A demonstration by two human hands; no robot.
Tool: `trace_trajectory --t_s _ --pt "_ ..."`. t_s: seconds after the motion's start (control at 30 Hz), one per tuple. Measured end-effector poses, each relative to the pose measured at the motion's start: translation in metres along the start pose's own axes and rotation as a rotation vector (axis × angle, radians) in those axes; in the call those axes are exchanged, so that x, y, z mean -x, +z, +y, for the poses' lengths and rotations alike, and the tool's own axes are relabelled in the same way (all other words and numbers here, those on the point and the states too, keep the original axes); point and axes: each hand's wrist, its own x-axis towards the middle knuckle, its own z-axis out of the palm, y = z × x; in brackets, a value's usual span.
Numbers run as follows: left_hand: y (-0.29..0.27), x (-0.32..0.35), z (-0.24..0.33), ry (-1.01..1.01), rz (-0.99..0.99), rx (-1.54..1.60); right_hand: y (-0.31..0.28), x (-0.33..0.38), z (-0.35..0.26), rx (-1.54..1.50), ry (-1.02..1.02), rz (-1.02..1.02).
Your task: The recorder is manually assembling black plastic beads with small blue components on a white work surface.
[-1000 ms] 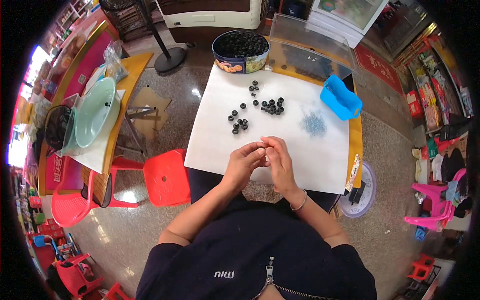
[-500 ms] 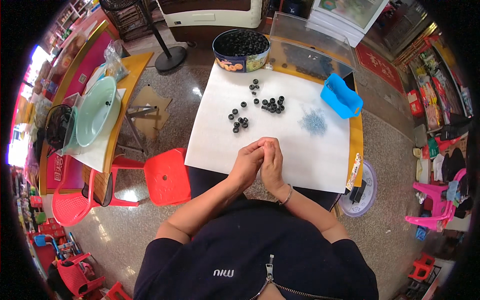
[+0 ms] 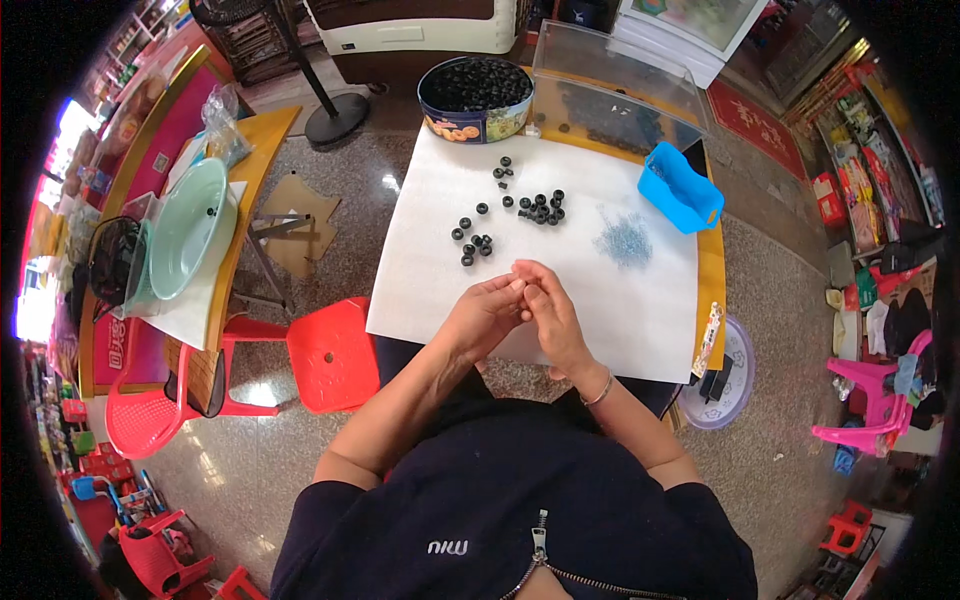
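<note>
Black rings [image 3: 505, 210] lie scattered on the white sheet [image 3: 420, 290] over the table, just beyond both hands, with a small pile of clear beads [image 3: 625, 240] to their right. Left hand [image 3: 487, 315] and right hand [image 3: 550, 310] meet fingertip to fingertip, pinched together near the sheet's front edge; whatever they hold is too small to tell. A round tin [image 3: 440, 115] of more rings stands at the far edge, a blue basket [image 3: 680, 188] to its right.

A red stool [image 3: 333, 352] stands beside a pale green basin [image 3: 185, 228]
</note>
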Motion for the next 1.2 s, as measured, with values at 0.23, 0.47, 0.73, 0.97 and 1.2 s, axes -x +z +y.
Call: trace_trajectory --t_s 0.23,0.47,0.73,0.97,1.2 --pt "0.02 0.008 -0.005 0.008 0.082 -0.351 0.013 -0.014 -0.016 -0.235 0.316 0.182" --pt "0.018 -0.005 -0.037 0.229 0.188 -0.362 0.019 -0.026 0.003 -0.255 0.167 0.324" --pt "-0.002 -0.025 -0.049 0.328 0.173 -0.483 0.017 -0.029 0.03 -0.142 0.064 0.367" --pt "-0.001 -0.012 -0.002 0.01 -0.074 -0.05 -0.01 -0.026 -0.013 -0.17 0.138 0.056" --pt "-0.016 0.001 0.003 -0.021 -0.243 -0.092 -0.027 -0.015 -0.025 0.301 -0.207 -0.135"
